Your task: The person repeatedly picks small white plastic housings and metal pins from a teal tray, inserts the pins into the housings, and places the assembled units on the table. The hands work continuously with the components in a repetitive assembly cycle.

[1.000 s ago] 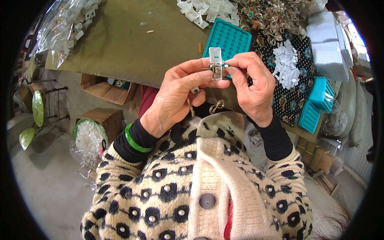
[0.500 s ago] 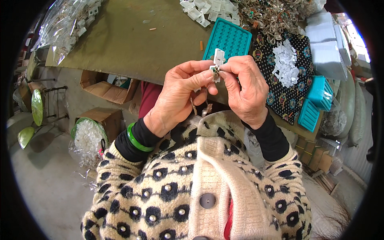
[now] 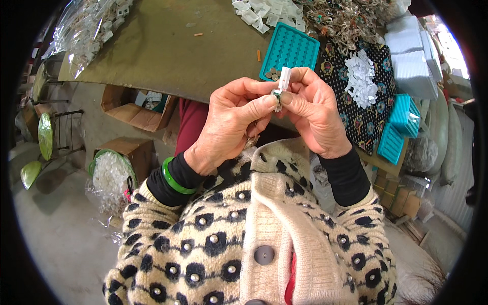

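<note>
1. I see a small white plastic case [image 3: 285, 77] near the middle of my view, its lid raised toward twelve o'clock; a bit of green shows at its body, most of which is hidden by fingertips. I take it as the centre of my dial.
2. The left hand [image 3: 230, 113] comes in from eight o'clock, thumb and finger pinched narrow on the case. A cord-like strand [image 3: 252, 140] shows below it, too covered for me to tell whether it is gripped.
3. The right hand [image 3: 320, 113] comes in from four o'clock, its thumb and fingers closed narrow on the same case.
4. Just past the case, at twelve to one, I have a teal dimpled tray [image 3: 294, 46] with some round grey pieces [image 3: 273, 74] in its near left corner.
5. On the desk [image 3: 152, 53], one orange strip [image 3: 258, 55] lies at eleven, another at ten. White plastic parts [image 3: 267, 14] are heaped at twelve, a tangle of cords [image 3: 343, 23] between one and two.
6. Near three, white flat pieces [image 3: 362, 81] lie piled on a dark patterned cloth [image 3: 336, 84].
7. Farther out, I find stacked teal trays [image 3: 406, 114] just past three, and a clear bag of parts [image 3: 91, 35] between nine and ten.
</note>
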Action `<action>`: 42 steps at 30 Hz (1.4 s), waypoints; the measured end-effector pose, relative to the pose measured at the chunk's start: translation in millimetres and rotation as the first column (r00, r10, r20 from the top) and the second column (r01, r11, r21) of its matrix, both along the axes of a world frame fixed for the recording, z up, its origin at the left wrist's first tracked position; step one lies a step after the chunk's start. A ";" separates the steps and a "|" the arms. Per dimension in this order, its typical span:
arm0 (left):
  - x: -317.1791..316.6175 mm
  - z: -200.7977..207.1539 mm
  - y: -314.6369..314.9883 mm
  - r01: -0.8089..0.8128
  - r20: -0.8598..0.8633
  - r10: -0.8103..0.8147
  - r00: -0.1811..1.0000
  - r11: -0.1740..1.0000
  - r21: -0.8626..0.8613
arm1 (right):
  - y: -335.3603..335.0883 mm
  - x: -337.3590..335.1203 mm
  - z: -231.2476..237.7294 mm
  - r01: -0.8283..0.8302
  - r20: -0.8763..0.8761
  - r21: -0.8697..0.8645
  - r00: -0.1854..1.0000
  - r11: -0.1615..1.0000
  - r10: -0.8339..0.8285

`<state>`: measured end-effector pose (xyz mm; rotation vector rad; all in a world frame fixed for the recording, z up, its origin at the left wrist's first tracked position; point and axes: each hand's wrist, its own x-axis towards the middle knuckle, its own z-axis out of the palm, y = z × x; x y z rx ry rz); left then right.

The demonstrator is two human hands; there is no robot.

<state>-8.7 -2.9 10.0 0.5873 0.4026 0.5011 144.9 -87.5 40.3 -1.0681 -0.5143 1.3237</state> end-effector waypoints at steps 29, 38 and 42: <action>-9.4 -4.7 -6.5 0.030 0.152 -0.026 0.988 0.999 -0.024 | 0.5 -19.7 10.4 0.041 0.811 0.432 0.420 0.901 -0.408; -9.3 1.6 -12.7 0.032 0.158 -0.014 0.987 0.993 -0.114 | -10.5 -22.3 -2.3 -0.139 0.827 0.511 0.349 0.849 -0.441; -2.2 -0.9 -16.0 0.095 0.261 -0.041 0.964 0.976 -0.195 | -7.7 -20.5 -10.8 -0.230 0.788 0.610 0.282 0.759 -0.547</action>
